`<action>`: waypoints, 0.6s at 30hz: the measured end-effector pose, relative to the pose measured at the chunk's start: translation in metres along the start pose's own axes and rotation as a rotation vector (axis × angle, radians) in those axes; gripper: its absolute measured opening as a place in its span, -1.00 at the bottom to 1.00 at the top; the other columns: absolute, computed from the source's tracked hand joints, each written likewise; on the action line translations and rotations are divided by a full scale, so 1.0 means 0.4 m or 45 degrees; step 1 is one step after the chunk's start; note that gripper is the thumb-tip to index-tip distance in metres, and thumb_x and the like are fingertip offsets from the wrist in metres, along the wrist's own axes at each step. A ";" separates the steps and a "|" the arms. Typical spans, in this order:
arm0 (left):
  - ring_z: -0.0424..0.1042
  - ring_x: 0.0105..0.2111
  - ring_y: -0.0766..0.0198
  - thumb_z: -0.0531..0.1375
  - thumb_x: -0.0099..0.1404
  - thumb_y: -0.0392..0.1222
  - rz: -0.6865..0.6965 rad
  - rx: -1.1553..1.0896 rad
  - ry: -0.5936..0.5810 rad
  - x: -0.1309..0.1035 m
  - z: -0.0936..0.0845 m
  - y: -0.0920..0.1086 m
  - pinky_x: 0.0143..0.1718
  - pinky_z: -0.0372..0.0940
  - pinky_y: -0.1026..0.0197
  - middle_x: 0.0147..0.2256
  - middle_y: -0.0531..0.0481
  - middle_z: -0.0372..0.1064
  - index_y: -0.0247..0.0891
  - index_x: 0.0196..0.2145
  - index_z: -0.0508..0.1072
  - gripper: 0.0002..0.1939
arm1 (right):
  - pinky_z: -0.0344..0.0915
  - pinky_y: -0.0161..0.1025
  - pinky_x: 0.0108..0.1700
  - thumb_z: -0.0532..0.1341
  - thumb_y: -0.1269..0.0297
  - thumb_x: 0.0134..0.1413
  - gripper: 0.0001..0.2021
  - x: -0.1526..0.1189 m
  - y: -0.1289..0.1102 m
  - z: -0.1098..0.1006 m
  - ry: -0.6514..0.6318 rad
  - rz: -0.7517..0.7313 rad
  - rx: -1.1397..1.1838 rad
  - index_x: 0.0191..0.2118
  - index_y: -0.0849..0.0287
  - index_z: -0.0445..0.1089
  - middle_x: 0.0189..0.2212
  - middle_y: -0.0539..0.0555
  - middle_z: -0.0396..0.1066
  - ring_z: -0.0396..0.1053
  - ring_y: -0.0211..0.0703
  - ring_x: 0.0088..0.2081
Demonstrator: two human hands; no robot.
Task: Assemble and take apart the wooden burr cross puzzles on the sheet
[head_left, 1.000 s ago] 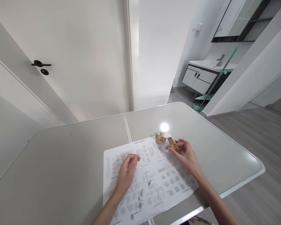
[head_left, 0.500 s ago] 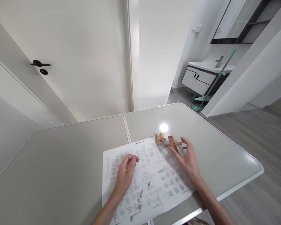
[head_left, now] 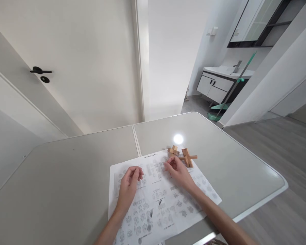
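Two wooden interlocking puzzles lie at the far right corner of a printed instruction sheet: a smaller block cross [head_left: 173,149] and a larger cross-shaped puzzle [head_left: 187,158] with longer bars. My right hand [head_left: 179,173] is over the sheet, just in front of and left of the larger one. Its fingers are loosely curled, thumb a little apart, and I see nothing held. My left hand [head_left: 129,178] hovers over or rests on the left part of the sheet [head_left: 155,214], thumb against the curled fingers, with nothing visible in it. My right hand hides part of the smaller puzzle's near side.
The sheet lies on a grey folding table [head_left: 73,190] with a pale rim and a seam across the middle. A bright light reflection shows behind the puzzles. Beyond are a door [head_left: 91,68], a washbasin cabinet [head_left: 216,85] and a green broom and dustpan [head_left: 214,116].
My right hand has moved left, away from the larger puzzle, and its fingers have drawn in. The larger puzzle stays on the table, slightly turned. My left hand has shifted slightly left.
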State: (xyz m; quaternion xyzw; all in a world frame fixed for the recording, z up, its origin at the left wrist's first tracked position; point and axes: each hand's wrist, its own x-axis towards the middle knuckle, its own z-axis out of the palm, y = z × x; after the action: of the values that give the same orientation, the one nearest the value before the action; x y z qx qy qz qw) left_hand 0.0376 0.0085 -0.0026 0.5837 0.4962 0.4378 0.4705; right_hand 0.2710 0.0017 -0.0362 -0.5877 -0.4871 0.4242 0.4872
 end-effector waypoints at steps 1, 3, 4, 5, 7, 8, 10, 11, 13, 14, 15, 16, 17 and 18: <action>0.34 -0.35 0.24 0.10 0.48 0.08 0.000 0.001 0.009 0.004 -0.007 0.001 -0.20 0.31 0.19 -0.36 0.01 0.38 -0.18 -0.29 0.42 -0.69 | 0.33 -0.20 -0.36 0.26 -0.18 0.21 -0.59 0.009 0.005 -0.003 -0.006 0.029 0.016 -0.30 0.08 0.26 -0.40 0.02 0.45 0.41 -0.08 -0.40; 0.32 -0.39 0.26 0.10 0.48 0.08 0.001 0.008 0.033 0.012 -0.023 0.001 -0.23 0.30 0.20 -0.36 0.02 0.38 -0.18 -0.27 0.42 -0.70 | 0.28 -0.21 -0.40 0.24 -0.22 0.21 -0.56 0.018 0.012 -0.010 -0.022 0.072 0.051 -0.34 0.07 0.24 -0.47 -0.02 0.42 0.31 -0.15 -0.50; 0.31 -0.40 0.27 0.11 0.48 0.09 0.000 0.016 0.049 0.016 -0.033 0.000 -0.25 0.30 0.21 -0.35 0.02 0.38 -0.18 -0.26 0.42 -0.70 | 0.26 -0.21 -0.41 0.23 -0.23 0.22 -0.55 0.020 0.014 -0.012 -0.032 0.076 0.072 -0.35 0.07 0.24 -0.48 -0.03 0.40 0.28 -0.17 -0.52; 0.30 -0.42 0.28 0.11 0.47 0.09 -0.001 0.028 0.071 0.019 -0.043 -0.002 -0.27 0.29 0.22 -0.35 0.03 0.39 -0.17 -0.25 0.42 -0.70 | 0.26 -0.21 -0.41 0.23 -0.24 0.22 -0.54 0.020 0.016 -0.015 -0.037 0.070 0.097 -0.36 0.07 0.23 -0.49 -0.04 0.38 0.26 -0.18 -0.53; 0.29 -0.43 0.29 0.12 0.46 0.10 -0.006 0.056 0.121 0.028 -0.066 -0.008 -0.31 0.28 0.24 -0.35 0.03 0.40 -0.17 -0.23 0.44 -0.70 | 0.25 -0.21 -0.43 0.24 -0.24 0.21 -0.54 0.019 0.018 -0.017 -0.027 0.057 0.150 -0.37 0.07 0.22 -0.51 -0.05 0.36 0.25 -0.18 -0.54; 0.28 -0.44 0.30 0.13 0.46 0.11 -0.006 0.064 0.156 0.033 -0.076 -0.012 -0.33 0.27 0.24 -0.36 0.04 0.39 -0.17 -0.23 0.44 -0.70 | 0.24 -0.22 -0.44 0.25 -0.24 0.21 -0.54 0.018 0.018 -0.017 -0.011 0.056 0.174 -0.37 0.06 0.20 -0.52 -0.06 0.35 0.24 -0.19 -0.55; 0.26 -0.46 0.30 0.14 0.44 0.11 -0.009 0.069 0.212 0.044 -0.093 -0.020 -0.36 0.26 0.25 -0.38 0.05 0.38 -0.17 -0.23 0.44 -0.70 | 0.22 -0.25 -0.47 0.26 -0.21 0.22 -0.55 0.017 0.016 -0.017 0.040 0.064 0.217 -0.34 0.04 0.16 -0.54 -0.10 0.32 0.22 -0.22 -0.57; 0.26 -0.46 0.30 0.15 0.44 0.11 -0.011 0.068 0.230 0.049 -0.099 -0.024 -0.37 0.26 0.25 -0.38 0.05 0.38 -0.18 -0.22 0.44 -0.70 | 0.21 -0.27 -0.49 0.27 -0.19 0.22 -0.56 0.017 0.014 -0.016 0.069 0.065 0.243 -0.32 0.03 0.14 -0.54 -0.12 0.31 0.22 -0.23 -0.58; 0.26 -0.46 0.30 0.16 0.43 0.11 -0.014 0.067 0.254 0.057 -0.106 -0.030 -0.37 0.26 0.25 -0.39 0.05 0.37 -0.19 -0.23 0.44 -0.70 | 0.21 -0.31 -0.53 0.30 -0.15 0.22 -0.57 0.018 0.010 -0.014 0.112 0.050 0.311 -0.24 0.01 0.10 -0.50 -0.15 0.30 0.25 -0.25 -0.58; 0.26 -0.46 0.30 0.16 0.42 0.11 -0.018 0.071 0.256 0.059 -0.107 -0.032 -0.36 0.26 0.25 -0.39 0.05 0.37 -0.19 -0.23 0.44 -0.70 | 0.22 -0.32 -0.55 0.31 -0.14 0.21 -0.57 0.019 0.007 -0.013 0.128 0.038 0.347 -0.20 -0.01 0.09 -0.47 -0.16 0.30 0.27 -0.26 -0.58; 0.26 -0.46 0.30 0.16 0.42 0.11 -0.024 0.077 0.255 0.061 -0.108 -0.033 -0.36 0.27 0.25 -0.39 0.04 0.37 -0.19 -0.23 0.44 -0.70 | 0.23 -0.33 -0.57 0.32 -0.12 0.20 -0.55 0.019 0.005 -0.011 0.138 0.027 0.377 -0.14 -0.03 0.07 -0.45 -0.16 0.31 0.28 -0.26 -0.59; 0.26 -0.46 0.30 0.16 0.42 0.12 -0.032 0.084 0.252 0.062 -0.108 -0.035 -0.36 0.27 0.25 -0.39 0.04 0.37 -0.19 -0.23 0.44 -0.69 | 0.24 -0.34 -0.58 0.33 -0.09 0.20 -0.53 0.019 0.004 -0.010 0.142 0.018 0.397 -0.07 -0.04 0.05 -0.43 -0.16 0.32 0.30 -0.26 -0.59; 0.26 -0.46 0.30 0.16 0.42 0.13 -0.041 0.093 0.245 0.062 -0.108 -0.036 -0.37 0.27 0.25 -0.39 0.04 0.38 -0.19 -0.23 0.44 -0.68 | 0.26 -0.34 -0.59 0.33 -0.07 0.21 -0.50 0.020 0.004 -0.009 0.145 0.012 0.407 0.01 -0.06 0.02 -0.42 -0.16 0.33 0.31 -0.26 -0.58; 0.26 -0.46 0.30 0.16 0.41 0.14 -0.050 0.103 0.234 0.062 -0.109 -0.037 -0.38 0.26 0.25 -0.39 0.04 0.38 -0.19 -0.23 0.45 -0.68 | 0.28 -0.34 -0.60 0.33 -0.05 0.21 -0.45 0.020 0.004 -0.008 0.145 0.009 0.405 0.09 -0.07 -0.01 -0.40 -0.15 0.34 0.33 -0.25 -0.58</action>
State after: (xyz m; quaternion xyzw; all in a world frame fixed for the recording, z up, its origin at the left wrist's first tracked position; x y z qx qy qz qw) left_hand -0.0042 0.0390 -0.0085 0.5497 0.5659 0.4598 0.4077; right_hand 0.2758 0.0092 -0.0376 -0.5279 -0.3833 0.4638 0.5995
